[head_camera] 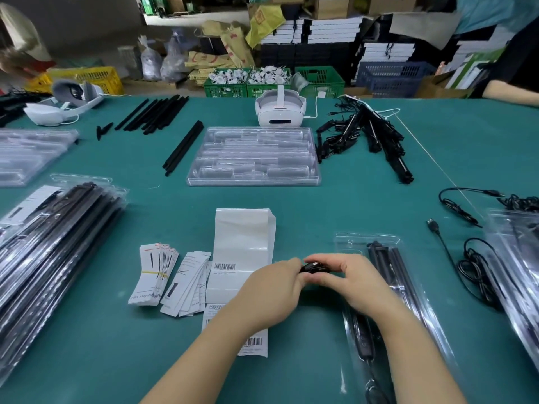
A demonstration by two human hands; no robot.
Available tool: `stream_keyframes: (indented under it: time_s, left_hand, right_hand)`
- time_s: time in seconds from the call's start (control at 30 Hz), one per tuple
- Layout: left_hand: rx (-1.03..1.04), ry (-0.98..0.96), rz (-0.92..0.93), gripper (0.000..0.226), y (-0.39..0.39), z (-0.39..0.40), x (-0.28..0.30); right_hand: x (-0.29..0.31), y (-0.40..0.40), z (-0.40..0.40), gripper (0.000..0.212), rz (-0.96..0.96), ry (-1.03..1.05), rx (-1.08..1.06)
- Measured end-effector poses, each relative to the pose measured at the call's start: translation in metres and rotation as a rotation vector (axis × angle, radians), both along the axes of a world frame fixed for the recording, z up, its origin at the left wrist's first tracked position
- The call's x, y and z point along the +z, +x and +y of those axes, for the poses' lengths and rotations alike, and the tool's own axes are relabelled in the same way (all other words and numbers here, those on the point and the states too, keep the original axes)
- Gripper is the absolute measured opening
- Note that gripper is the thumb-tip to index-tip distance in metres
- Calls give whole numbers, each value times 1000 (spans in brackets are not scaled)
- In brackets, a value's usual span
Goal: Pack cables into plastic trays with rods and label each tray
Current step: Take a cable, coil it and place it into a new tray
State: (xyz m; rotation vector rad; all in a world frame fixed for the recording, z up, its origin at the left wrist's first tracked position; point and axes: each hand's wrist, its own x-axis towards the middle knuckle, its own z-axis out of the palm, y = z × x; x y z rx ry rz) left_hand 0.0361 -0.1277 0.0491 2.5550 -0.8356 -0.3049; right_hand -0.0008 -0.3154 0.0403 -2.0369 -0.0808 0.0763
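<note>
both hands, left hand (275,290) and right hand (354,282), pinch a small black cable bundle (315,268) between curled fingers, above the green table (116,345), just left of a plastic tray (408,301) holding rods.

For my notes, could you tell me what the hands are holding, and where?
Both hands, left and right, pinch a small black cable bundle at its two ends.
</note>
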Motion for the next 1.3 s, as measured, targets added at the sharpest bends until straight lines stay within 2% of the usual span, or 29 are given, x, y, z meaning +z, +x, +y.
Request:
stream_keyframes:
  time_s: [0.13,0.3,0.4,0.53,0.6,0.8,0.97,1.1,1.3]
  left_hand:
    - [35,-62,134,34,1,0,4]
    - [70,-91,222,36,5,-1,2]
    - [61,-63,249,37,8,-1,1]
    - [51,-51,298,36,10,-6,3]
    - [55,-54,378,34,7,-11,1]
    - [184,-225,671,34,-1,-32,2]
    - [259,-355,849,29,0,-41,7]
    - [338,-403,855,30,2,-46,8]
    - [446,-359,645,39,2,-58,2]
  right_hand:
    - [0,-1,-4,32,-66,-195,-55]
    - [-3,-4,-13,35,10,-250,-29]
    - [-4,-2,-16,31,-19,-258,8]
    - [-2,-1,-20,45,-60,-225,-7]
    - [-1,0,-22,49,-78,-204,-33]
    - [-4,1,-27,24,-37,1,-177]
    - [-9,4,-25,27,-66,10,-282]
    - [-13,7,-23,23,-73,-49,-359]
    - [-14,9,-18,18,-70,-152,-416]
